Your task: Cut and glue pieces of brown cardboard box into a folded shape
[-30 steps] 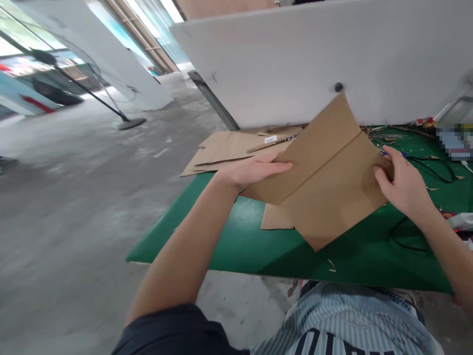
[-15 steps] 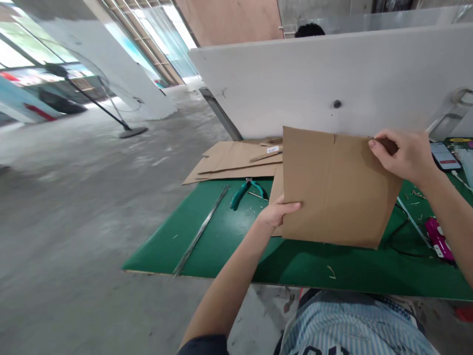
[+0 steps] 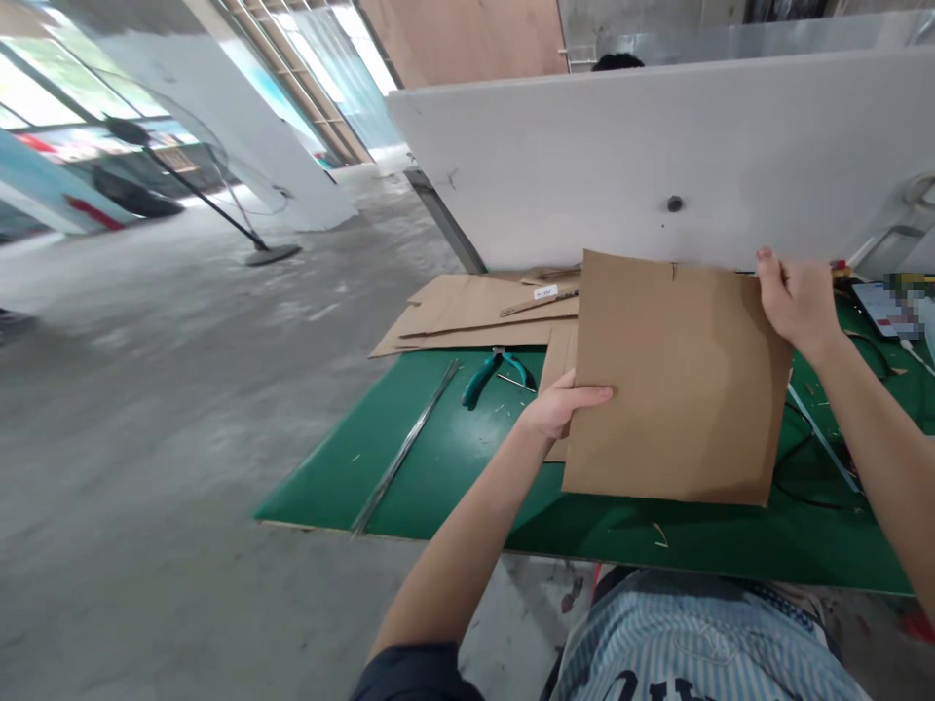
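Observation:
I hold a brown cardboard sheet (image 3: 676,380) upright above the green table (image 3: 453,458). My left hand (image 3: 559,409) grips its left edge, thumb on the front. At the sheet's top right corner my right hand (image 3: 796,297) is closed on the edge. The sheet faces me squarely and hides the table behind it.
Flat cardboard pieces (image 3: 467,312) lie stacked at the table's far left. Teal pliers (image 3: 489,375) and a long metal strip (image 3: 405,448) lie left of the sheet. A phone (image 3: 880,307), black cables (image 3: 810,467) and scraps lie to the right. A white partition (image 3: 657,146) backs the table.
The sheet turned from a tilted diamond angle to square and upright. My left hand slid down its left edge; my right hand rose to the top right corner.

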Demonstrator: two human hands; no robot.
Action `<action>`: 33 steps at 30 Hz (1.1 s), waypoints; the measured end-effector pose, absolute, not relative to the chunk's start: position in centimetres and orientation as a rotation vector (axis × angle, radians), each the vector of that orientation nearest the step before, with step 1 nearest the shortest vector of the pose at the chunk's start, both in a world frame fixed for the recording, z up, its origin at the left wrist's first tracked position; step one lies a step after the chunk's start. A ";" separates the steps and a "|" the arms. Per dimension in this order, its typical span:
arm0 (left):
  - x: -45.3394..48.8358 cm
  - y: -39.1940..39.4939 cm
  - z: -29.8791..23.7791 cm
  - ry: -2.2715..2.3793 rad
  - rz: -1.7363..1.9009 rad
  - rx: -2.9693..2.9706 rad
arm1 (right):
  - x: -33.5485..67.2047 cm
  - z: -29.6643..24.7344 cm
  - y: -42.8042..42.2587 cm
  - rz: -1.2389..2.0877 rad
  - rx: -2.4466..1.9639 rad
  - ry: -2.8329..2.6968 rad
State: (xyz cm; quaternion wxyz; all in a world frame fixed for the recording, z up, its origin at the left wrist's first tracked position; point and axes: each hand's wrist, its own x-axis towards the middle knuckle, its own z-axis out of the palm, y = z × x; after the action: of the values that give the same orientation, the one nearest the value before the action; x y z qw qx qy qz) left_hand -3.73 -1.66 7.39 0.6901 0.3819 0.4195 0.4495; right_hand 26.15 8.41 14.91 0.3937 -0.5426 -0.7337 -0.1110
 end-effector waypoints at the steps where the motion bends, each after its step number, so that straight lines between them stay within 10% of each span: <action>1: -3.7 -1.6 7.1 0.930 1.006 0.839 | 26.1 14.7 8.7 -0.250 -1.392 -1.888; 13: -3.6 -1.7 4.2 0.881 0.979 0.848 | 26.1 13.5 9.9 -0.263 -1.247 -1.916; 25: -3.5 2.0 15.7 0.997 1.587 1.526 | 24.8 17.1 9.4 -0.453 -1.144 -1.808; 33: -2.8 2.0 17.0 1.090 2.101 1.632 | 27.3 5.8 6.6 -0.021 -1.722 -1.972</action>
State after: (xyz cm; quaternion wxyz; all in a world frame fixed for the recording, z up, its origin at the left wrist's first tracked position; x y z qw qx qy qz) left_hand -2.83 2.05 16.99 0.1329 0.5625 0.3759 0.7243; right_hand 27.34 6.62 5.80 0.2587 -0.6354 -0.7275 -0.0077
